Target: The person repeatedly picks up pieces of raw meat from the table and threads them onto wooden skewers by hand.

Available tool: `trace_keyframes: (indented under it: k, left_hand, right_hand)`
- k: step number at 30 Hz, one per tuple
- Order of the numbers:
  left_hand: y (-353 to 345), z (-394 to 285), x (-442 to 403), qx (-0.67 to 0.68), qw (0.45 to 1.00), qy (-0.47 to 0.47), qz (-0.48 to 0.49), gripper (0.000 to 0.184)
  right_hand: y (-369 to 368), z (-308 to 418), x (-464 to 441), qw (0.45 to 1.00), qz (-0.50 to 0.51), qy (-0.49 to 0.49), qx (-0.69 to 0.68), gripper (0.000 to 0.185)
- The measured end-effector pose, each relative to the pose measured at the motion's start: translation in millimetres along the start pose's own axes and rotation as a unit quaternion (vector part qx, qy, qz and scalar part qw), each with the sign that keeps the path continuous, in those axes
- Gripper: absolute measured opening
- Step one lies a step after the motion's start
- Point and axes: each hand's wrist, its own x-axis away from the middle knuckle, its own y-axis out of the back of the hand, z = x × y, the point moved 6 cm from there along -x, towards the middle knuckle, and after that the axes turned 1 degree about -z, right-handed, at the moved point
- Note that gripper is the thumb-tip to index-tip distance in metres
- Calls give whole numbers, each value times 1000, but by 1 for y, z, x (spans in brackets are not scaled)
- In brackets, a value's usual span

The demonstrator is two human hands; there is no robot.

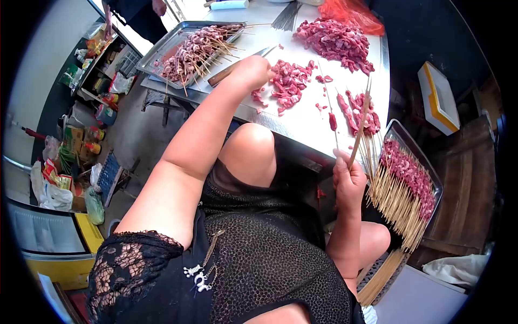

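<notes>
My left hand [258,72] reaches to the near pile of cut raw meat [291,85] on the metal table. Its fingers are curled at the pile's left edge, and the fingertips are hidden. Just behind that hand lies a knife [220,75] with a wooden handle. My right hand [348,177] is closed around a bundle of bamboo skewers [362,121] and a single skewer pointing up and away. One piece of meat [333,121] is threaded on that single skewer. Beside the bundle lie more meat strips [350,110] on the table.
A tray of meat skewers [186,56] stands at the far left. Another tray [438,183] at right holds rows of skewers. A large meat heap [334,43] sits beside a red plastic bag [359,16]. Another person [137,16] stands at the back left.
</notes>
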Motion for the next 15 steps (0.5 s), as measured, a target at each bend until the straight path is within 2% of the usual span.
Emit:
trace_keyframes:
  k: [3,4,7,9,11,13,15]
  left_hand:
    - [-13,-6,1,20,1000,-20,10,18]
    - [-14,-3,1,49,998,11,25,19]
    - [-6,-7,10,45,997,8,58,19]
    - [-4,-5,13,33,999,-8,39,21]
    - [5,-5,9,75,995,-49,-46,23]
    - [15,-11,10,282,959,-9,-39,23]
    - [14,-20,10,547,837,2,-19,24]
  right_hand:
    - [-2,1,1,1000,-4,1,17,22]
    - [-1,0,1,1000,1,7,13,22]
    - [0,3,4,1000,2,10,14,21]
    - [2,4,3,1000,3,10,20,21]
    - [2,2,3,1000,10,-3,10,21]
    - [1,2,3,1000,12,-5,5,21]
    - [0,2,4,1000,14,-6,1,21]
